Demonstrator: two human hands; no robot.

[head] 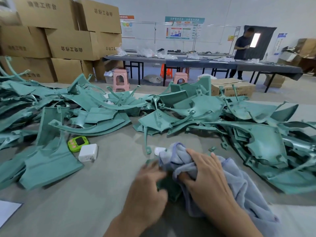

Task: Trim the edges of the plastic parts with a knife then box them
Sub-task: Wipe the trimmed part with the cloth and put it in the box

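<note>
The plastic parts [188, 108] lay heaped from 9 to 3 o'clock, and bare table [85, 194] was open at 7 o'clock. The right hand [205, 175] clutched a bluish cloth [239, 185], with its fingers curled into it. The left hand [148, 182], blurred, met a dark green part [168, 189] at 6 o'clock; whether it gripped the part I could not tell.

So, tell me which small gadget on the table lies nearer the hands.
The white square charger; the round green timer sits farther away, beside it.

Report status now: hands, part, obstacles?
Right hand grips blue cloth. Left hand blurred, at small green part. No knife in view.
</note>
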